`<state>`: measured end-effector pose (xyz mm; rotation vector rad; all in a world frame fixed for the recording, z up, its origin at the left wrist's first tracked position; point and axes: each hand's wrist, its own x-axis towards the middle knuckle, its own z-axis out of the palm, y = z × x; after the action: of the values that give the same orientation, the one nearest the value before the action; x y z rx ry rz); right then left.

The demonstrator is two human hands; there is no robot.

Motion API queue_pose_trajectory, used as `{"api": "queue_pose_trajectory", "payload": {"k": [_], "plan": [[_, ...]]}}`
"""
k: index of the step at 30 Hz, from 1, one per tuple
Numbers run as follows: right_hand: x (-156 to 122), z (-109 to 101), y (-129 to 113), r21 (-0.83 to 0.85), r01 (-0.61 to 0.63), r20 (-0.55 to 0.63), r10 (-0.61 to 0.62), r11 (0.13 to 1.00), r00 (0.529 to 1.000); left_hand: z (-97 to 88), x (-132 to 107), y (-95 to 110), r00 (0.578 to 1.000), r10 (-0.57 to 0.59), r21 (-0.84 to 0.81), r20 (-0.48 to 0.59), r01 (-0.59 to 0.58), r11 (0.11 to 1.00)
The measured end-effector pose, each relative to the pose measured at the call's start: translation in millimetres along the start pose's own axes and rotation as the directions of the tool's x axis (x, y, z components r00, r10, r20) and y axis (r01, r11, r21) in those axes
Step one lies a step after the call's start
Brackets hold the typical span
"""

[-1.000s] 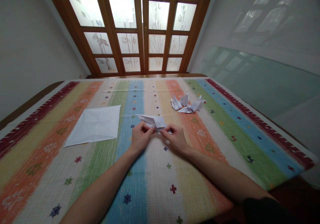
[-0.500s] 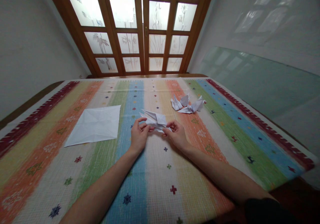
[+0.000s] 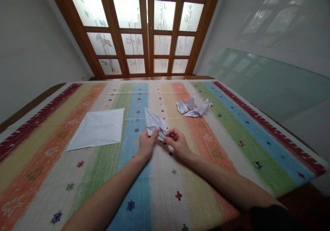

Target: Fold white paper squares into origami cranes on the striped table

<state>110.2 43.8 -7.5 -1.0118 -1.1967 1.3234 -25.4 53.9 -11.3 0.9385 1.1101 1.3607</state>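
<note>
Between my two hands is a piece of folded white paper (image 3: pixel 155 121), its long point aimed up and to the left, with creased flaps near the middle. My left hand (image 3: pixel 147 142) pinches its lower left side, thumb on top and the other fingers mostly hidden beneath. At the lower right edge, my right hand (image 3: pixel 178 143) grips the paper between thumb and curled fingers. Finished-looking folded paper cranes (image 3: pixel 197 109) sit just beyond my right hand. To the left lies a flat white sheet of paper (image 3: pixel 99 129) with faint crease lines.
A striped, patterned tablecloth (image 3: pixel 165 189) covers the table. Past the far edge stands a wooden door (image 3: pixel 148 52) with frosted panes. White walls rise on both sides, and a pale glass panel (image 3: pixel 257 76) is along the right one.
The folded paper has turned so its point now aims more upward and its face shows. My left hand has shifted right and slightly down, its thumb now on the paper's face.
</note>
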Motion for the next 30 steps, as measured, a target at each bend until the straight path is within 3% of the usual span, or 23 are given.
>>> {"api": "queue_pose_trajectory", "payload": {"k": [6, 16, 22, 24, 27, 30], "plan": [[5.1, -5.3, -0.7, -0.002, 0.051, -0.121, -0.051, 0.999, 0.991, -2.9, 4.0, 3.0, 0.999, 0.019, 0.015, 0.050, -0.020, 1.000], [6.4, -5.7, 2.9, -0.110, 0.031, -0.054, -0.037, 0.993, 0.998, -2.3, -3.8, -5.5, 0.981, 0.173, 0.203, 0.091, -0.188, 0.961], [5.9, -4.2, 3.2, -0.105, 0.127, -0.048, -0.133, 0.986, 0.990, -1.9, -4.9, -6.9, 0.958, 0.286, 0.284, -0.003, -0.273, 0.919], [5.2, -3.7, 3.5, -0.139, 0.162, -0.067, -0.172, 0.977, 0.983, -1.9, -4.4, -6.5, 0.953, 0.301, 0.307, 0.011, -0.290, 0.906], [3.2, -3.2, 3.8, -0.240, 0.203, -0.103, -0.232, 0.949, 0.967, -2.6, -3.6, -4.5, 0.937, 0.343, 0.392, 0.069, -0.342, 0.854], [0.3, -2.1, 2.7, -0.414, 0.243, -0.145, -0.328, 0.877, 0.934, -2.9, -5.4, -1.6, 0.889, 0.454, 0.518, 0.055, -0.414, 0.748]]}}
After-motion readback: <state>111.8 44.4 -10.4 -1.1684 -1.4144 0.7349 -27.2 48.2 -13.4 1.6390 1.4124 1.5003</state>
